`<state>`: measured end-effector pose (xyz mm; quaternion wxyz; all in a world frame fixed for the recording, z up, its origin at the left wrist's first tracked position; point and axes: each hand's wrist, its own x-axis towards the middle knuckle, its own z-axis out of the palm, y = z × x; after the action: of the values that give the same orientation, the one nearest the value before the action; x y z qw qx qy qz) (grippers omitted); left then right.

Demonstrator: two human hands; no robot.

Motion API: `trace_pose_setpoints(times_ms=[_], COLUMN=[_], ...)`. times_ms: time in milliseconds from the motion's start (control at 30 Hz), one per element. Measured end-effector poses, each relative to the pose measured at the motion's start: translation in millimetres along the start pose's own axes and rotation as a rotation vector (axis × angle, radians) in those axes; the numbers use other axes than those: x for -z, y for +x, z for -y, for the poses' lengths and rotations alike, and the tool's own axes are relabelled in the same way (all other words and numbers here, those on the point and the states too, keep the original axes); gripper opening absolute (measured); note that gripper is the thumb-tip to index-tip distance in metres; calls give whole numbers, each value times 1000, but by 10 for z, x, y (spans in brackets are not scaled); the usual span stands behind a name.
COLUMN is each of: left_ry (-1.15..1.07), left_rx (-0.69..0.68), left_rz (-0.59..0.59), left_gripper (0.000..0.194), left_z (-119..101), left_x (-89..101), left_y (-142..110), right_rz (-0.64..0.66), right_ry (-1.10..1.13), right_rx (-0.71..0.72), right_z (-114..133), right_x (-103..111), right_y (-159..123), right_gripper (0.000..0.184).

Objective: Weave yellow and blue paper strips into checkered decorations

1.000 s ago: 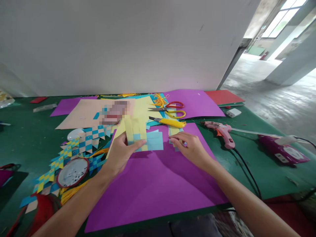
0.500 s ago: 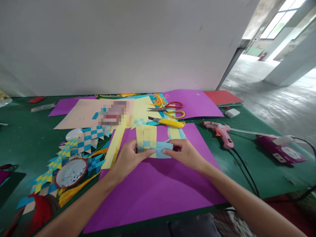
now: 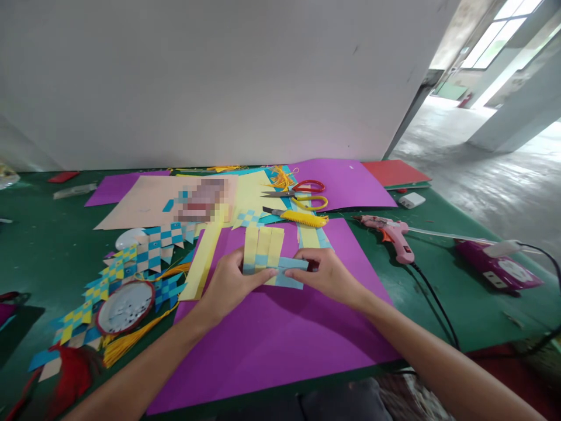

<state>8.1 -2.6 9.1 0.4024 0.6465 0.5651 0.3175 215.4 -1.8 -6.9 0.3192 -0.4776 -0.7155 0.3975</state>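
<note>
In the head view, the strip weave of yellow strips (image 3: 263, 241) and blue strips (image 3: 294, 282) sits at the centre of the frame, above a purple sheet (image 3: 272, 339). The left hand (image 3: 230, 276) pinches its left part between thumb and fingers; the right hand (image 3: 323, 272) pinches the blue ends on the right, fingers closed narrowly. The step in hand appears to be lining up the interlaced strips; the next move likely calls for a steady left grip and gentle adjustment by the right. Scissors (image 3: 302, 192) lie above centre, a glue gun (image 3: 397, 238) at right.
</note>
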Motion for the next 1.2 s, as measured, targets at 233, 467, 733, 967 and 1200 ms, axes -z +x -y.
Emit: trace_pose_setpoints(times_ms=[233, 467, 733, 967, 1200], left_ry=[47, 24, -46, -20, -40], left_rx=[-52, -57, -13, -28, -57], left_rz=[-54, -11, 15, 29, 94], left_gripper=[29, 30, 25, 41, 30], left_z=[-28, -9, -21, -29, 48], left_x=[-40, -71, -47, -21, -72], left_y=[-34, -29, -12, -3, -20], right_rz=[-21, -17, -3, 59, 100], right_ry=[70, 6, 10, 23, 50], right_rx=[8, -10, -29, -19, -5], right_z=[21, 22, 29, 17, 68], right_x=[-27, -45, -23, 0, -26], right_y=[8, 4, 7, 10, 5], right_gripper=[21, 25, 25, 29, 21])
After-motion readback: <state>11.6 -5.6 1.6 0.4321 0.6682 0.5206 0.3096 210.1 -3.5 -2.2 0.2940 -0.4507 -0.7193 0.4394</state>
